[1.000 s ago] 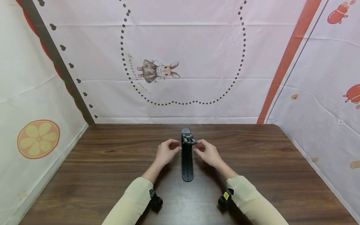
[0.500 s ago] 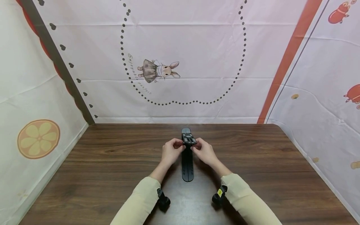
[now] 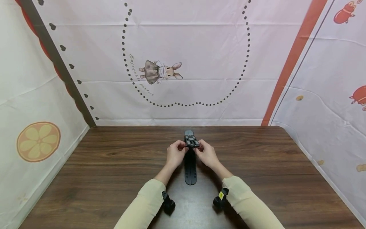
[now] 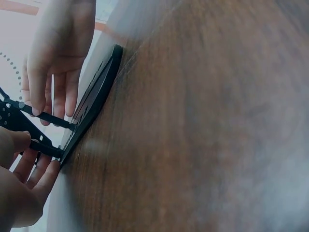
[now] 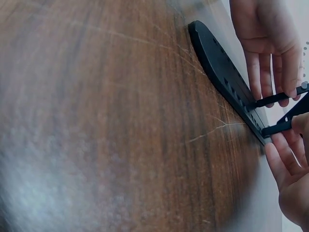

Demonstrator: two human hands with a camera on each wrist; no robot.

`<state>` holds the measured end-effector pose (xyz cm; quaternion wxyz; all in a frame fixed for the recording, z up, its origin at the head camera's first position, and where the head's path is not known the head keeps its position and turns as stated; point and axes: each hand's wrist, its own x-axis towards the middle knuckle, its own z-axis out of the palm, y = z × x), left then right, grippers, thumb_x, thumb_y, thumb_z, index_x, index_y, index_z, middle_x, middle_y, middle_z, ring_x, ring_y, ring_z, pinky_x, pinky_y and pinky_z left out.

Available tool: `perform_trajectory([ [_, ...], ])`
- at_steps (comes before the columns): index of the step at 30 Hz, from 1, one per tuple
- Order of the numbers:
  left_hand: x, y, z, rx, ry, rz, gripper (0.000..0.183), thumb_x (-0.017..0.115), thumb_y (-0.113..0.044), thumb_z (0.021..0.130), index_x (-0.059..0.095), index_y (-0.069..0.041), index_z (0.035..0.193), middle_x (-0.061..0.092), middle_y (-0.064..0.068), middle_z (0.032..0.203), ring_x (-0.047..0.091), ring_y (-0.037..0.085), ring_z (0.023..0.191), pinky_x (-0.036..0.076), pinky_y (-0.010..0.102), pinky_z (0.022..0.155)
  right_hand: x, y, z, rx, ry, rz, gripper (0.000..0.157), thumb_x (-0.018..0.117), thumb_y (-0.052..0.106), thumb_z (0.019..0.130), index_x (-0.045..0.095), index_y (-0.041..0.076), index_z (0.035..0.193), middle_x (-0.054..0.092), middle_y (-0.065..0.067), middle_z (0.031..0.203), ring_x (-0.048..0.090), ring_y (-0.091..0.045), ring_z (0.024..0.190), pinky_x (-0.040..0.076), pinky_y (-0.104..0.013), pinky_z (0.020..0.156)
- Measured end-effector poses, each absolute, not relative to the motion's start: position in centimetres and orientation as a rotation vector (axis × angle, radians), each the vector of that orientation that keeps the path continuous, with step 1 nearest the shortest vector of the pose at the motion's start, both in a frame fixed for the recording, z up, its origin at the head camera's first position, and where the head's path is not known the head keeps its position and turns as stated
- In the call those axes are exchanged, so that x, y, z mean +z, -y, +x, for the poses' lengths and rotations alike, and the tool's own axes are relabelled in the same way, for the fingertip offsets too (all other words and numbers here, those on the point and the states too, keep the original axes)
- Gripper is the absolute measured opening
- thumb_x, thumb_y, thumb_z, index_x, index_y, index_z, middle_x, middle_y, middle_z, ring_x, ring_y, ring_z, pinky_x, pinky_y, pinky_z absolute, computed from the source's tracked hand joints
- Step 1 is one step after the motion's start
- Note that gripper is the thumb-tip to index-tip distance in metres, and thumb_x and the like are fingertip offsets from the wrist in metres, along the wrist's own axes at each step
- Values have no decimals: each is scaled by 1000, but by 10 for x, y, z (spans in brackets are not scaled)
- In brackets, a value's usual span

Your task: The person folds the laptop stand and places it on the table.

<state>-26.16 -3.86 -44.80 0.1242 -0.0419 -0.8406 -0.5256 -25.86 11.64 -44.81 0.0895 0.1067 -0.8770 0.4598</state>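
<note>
A black folding stand (image 3: 190, 173) stands on the wooden table, its long round-ended base pointing toward me. Its raised top plate (image 3: 191, 138) carries grey pads. My left hand (image 3: 174, 156) pinches the left strut just under that plate, thumb in front and fingers behind. From the other side my right hand (image 3: 208, 156) pinches the matching strut (image 5: 276, 128). Both wrist views show the two slim struts rising from the slotted base (image 4: 96, 99), one in each hand. The top plate lies mostly outside the wrist views.
The brown wooden table (image 3: 108, 178) runs back to a white printed cloth (image 3: 200, 63), which also hangs at both sides. Small black wrist cameras hang below the cream sleeves (image 3: 143, 203).
Both hands have moved inward from either side of the stand and taken hold of its struts. The stand stays in place.
</note>
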Motion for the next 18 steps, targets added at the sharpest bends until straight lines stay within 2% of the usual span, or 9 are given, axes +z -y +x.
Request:
perform_trajectory([
  [5,-448,38,-263,-1526,2457,-122,6,70,-6,80,67,-11,84,69,2,82,59,12,71,48,26,65,-449,-116,-260,1399,2606,330,10,63,7,86,55,12,89,69,-4,90,64,-16,81,50,-29,65],
  [14,-449,39,-263,-1516,2455,-139,6,69,-6,80,66,-10,83,69,1,83,59,12,72,48,25,63,-450,-116,-261,1394,2597,362,11,61,5,86,55,13,89,69,-5,91,65,-19,85,53,-33,70],
  [18,-449,38,-263,-1508,2445,-154,5,70,-7,80,66,-9,83,69,2,83,60,13,73,48,26,64,-449,-116,-259,1377,2592,383,11,60,4,87,55,13,90,69,-6,94,66,-20,87,52,-32,67],
])
